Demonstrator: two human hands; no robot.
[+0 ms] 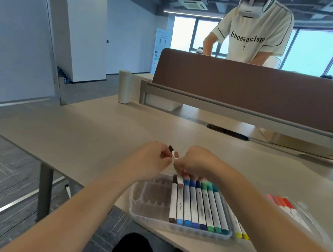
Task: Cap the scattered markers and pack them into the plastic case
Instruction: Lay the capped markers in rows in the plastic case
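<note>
My right hand [196, 162] grips a white-barrelled brown marker [180, 180] that stands tilted over the far end of the case. At the marker's upper end, my left hand [154, 159] pinches a small dark brown cap [171, 148]. The clear plastic case [147, 204] lies at the table's near edge. Its right half holds a row of several markers [200, 207], brown, then blues and greens; its left slots show no markers. Yellow-tipped markers [241, 234] lie by the case's right edge. Pink, red and orange markers [280, 203] rest in a clear tray to the right.
A white cylinder bottle [124, 86] stands at the far left of the table, beside a brown desk divider [247, 89]. A person in a white T-shirt [257, 37] stands behind the divider. One marker [68, 191] lies on the floor under the table's left edge.
</note>
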